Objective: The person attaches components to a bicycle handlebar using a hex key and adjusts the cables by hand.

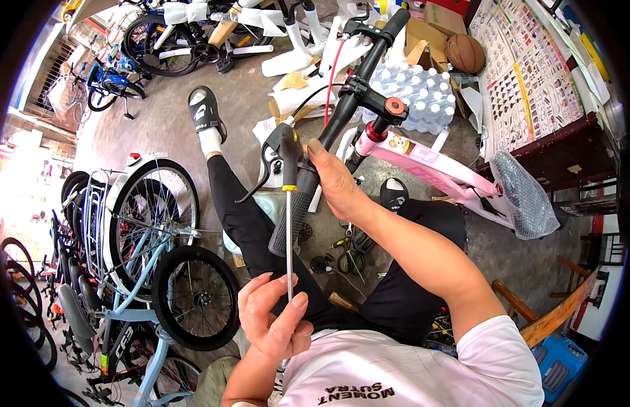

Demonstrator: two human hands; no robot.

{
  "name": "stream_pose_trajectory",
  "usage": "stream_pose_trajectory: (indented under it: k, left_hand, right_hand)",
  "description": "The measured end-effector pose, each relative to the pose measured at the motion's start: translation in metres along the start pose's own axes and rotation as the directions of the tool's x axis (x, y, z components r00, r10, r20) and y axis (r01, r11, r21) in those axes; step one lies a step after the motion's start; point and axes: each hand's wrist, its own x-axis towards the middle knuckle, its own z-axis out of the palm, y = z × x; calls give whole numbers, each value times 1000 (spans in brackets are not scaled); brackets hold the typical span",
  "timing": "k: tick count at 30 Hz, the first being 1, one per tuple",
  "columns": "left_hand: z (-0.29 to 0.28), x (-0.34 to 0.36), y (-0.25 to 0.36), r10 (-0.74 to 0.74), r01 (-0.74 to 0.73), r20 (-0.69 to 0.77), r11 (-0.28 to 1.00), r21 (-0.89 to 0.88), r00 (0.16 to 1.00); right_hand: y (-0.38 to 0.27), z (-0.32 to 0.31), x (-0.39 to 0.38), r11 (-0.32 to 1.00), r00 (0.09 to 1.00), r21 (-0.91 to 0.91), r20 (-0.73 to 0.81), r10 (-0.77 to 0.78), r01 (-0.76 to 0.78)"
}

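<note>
A black handlebar (350,102) with a dark grey grip (285,224) runs diagonally up from my lap, attached to a pink bicycle frame (423,163). My right hand (335,182) is closed around the bar just above the grip. A silver-shafted tool (289,230), with a yellow collar and dark handle, stands against the brake lever (261,169) beside the bar, its handle end at the lever clamp. My left hand (278,319) pinches the lower end of that shaft between thumb and fingers. Whether the tool's upper end is seated in a bolt I cannot tell.
Several bicycles (139,271) crowd the left. Bottle packs (410,95), wrapping and a basketball (465,53) lie at the back. A board (525,81) of small parts stands right. Tools (349,261) lie between my legs; a blue case (558,359) sits lower right.
</note>
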Motion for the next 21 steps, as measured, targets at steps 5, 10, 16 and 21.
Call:
stream_pose_trajectory:
  k: [5,10,16,21]
  left_hand:
    - [1,-2,-1,0,0,-2,1000,-7,1000]
    - [6,0,0,9,-10,-41,1000,-15,999]
    - [6,-14,-10,-57,42,-120,991,-128,991]
    - [5,-4,-30,-586,385,-286,756,-529,758]
  right_hand:
    - [-4,1,-1,1000,1000,-14,-17,-9,9]
    - [-1,1,-1,1000,999,-14,-54,2,-3]
    - [1,-6,1,998,997,-3,52,57,-57]
    - [3,-7,2,998,998,37,50,40,-42]
